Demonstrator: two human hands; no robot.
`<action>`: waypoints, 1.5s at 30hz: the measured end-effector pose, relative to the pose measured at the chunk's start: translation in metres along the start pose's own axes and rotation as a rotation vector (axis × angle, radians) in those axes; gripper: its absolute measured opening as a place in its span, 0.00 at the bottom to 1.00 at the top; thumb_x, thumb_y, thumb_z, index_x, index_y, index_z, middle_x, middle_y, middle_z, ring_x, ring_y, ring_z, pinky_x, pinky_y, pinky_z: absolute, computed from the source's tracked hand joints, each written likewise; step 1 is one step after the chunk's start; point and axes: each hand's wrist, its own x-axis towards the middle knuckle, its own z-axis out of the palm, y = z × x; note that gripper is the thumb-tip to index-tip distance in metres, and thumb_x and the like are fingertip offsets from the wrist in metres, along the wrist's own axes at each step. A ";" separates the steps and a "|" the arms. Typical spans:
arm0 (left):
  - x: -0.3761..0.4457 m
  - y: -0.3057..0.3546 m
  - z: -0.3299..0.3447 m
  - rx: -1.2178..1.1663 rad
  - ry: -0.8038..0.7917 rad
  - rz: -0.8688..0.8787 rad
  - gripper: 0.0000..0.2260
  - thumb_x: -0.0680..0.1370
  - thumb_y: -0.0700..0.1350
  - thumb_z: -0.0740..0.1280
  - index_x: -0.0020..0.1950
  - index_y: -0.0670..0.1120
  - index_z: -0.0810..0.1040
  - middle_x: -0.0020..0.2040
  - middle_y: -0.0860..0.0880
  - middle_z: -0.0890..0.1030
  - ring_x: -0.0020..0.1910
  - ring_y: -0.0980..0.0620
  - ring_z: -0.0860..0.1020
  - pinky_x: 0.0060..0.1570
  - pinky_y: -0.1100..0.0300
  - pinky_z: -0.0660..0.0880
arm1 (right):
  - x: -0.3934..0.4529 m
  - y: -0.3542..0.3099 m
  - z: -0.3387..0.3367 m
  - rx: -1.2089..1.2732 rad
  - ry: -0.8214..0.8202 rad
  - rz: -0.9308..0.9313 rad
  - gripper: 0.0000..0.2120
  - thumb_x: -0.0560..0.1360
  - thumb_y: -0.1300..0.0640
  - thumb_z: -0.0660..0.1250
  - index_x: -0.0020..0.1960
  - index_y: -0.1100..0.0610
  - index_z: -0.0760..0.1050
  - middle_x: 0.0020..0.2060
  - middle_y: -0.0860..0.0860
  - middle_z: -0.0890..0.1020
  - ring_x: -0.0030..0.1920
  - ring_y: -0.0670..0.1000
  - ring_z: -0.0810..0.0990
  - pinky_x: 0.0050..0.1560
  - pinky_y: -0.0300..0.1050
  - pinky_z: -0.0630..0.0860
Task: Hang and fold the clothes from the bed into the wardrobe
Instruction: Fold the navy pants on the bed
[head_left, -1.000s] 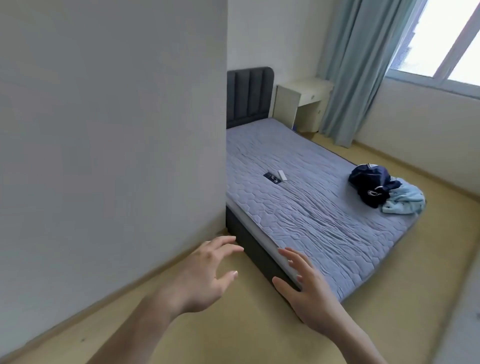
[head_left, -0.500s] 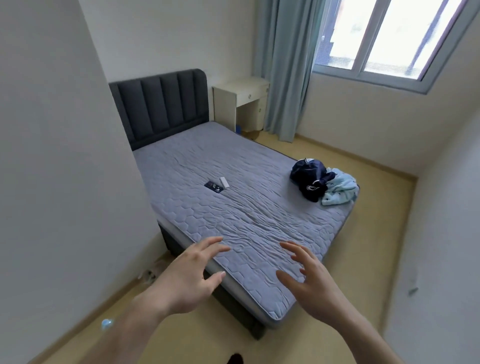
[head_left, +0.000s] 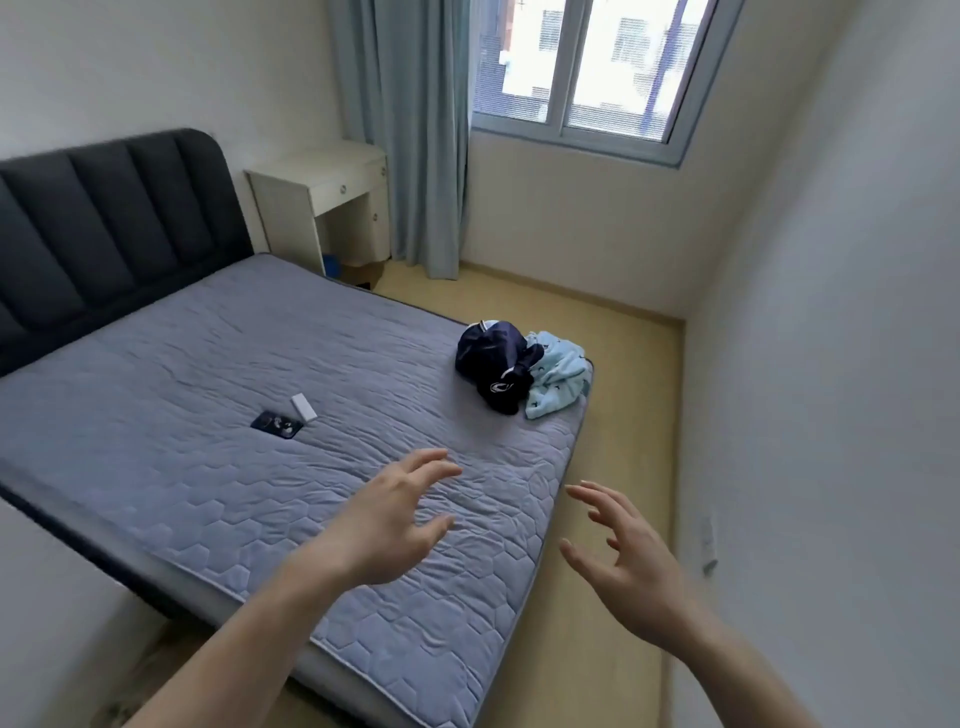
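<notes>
The clothes sit in a small heap at the far right corner of the bed (head_left: 218, 467): a crumpled navy garment (head_left: 493, 366) with a light blue garment (head_left: 558, 379) bunched against its right side, the two touching, the blue one reaching the mattress edge. Neither piece is spread out, so no clear long axis can be read from either; the heap as a whole runs roughly left to right along the corner.

Both hands are raised in the near part of the view, empty. The left hand (head_left: 387, 525) hovers over the near right part of the mattress, fingers spread and slightly bent, touching nothing. The right hand (head_left: 631, 564) hangs past the right edge of the bed, over the floor strip, fingers likewise spread and loose.

The heap lies ahead of both hands, farther into the room and between their two lines of reach, well apart from either. The right hand looks a little better placed for the blue garment at the edge, the left for the navy one, though the difference is slight. Picking up has not begun, and the person probably needs to step along the right side of the bed first.

A dark phone (head_left: 276, 423) and a small white object (head_left: 304, 406) lie mid-mattress, left of the hands and away from the clothes. No wardrobe is in view.
</notes>
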 end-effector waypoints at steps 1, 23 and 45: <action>0.022 0.008 0.003 -0.005 -0.010 0.019 0.25 0.80 0.55 0.69 0.76 0.59 0.69 0.79 0.62 0.62 0.76 0.60 0.64 0.75 0.63 0.60 | 0.008 0.010 -0.009 0.006 0.010 0.021 0.27 0.77 0.44 0.73 0.73 0.36 0.69 0.70 0.25 0.65 0.68 0.34 0.71 0.65 0.31 0.69; 0.359 0.022 0.077 -0.121 0.106 -0.325 0.28 0.79 0.57 0.69 0.77 0.61 0.65 0.79 0.65 0.58 0.77 0.61 0.61 0.76 0.59 0.61 | 0.386 0.185 -0.163 0.012 -0.289 -0.029 0.25 0.79 0.43 0.69 0.74 0.37 0.68 0.69 0.30 0.67 0.68 0.36 0.70 0.64 0.35 0.70; 0.618 -0.107 0.095 -0.223 0.112 -0.716 0.28 0.79 0.55 0.68 0.78 0.60 0.63 0.81 0.63 0.55 0.77 0.56 0.64 0.74 0.58 0.62 | 0.740 0.297 -0.103 -0.105 -0.550 0.140 0.21 0.80 0.47 0.68 0.72 0.43 0.70 0.66 0.42 0.73 0.62 0.42 0.74 0.56 0.39 0.75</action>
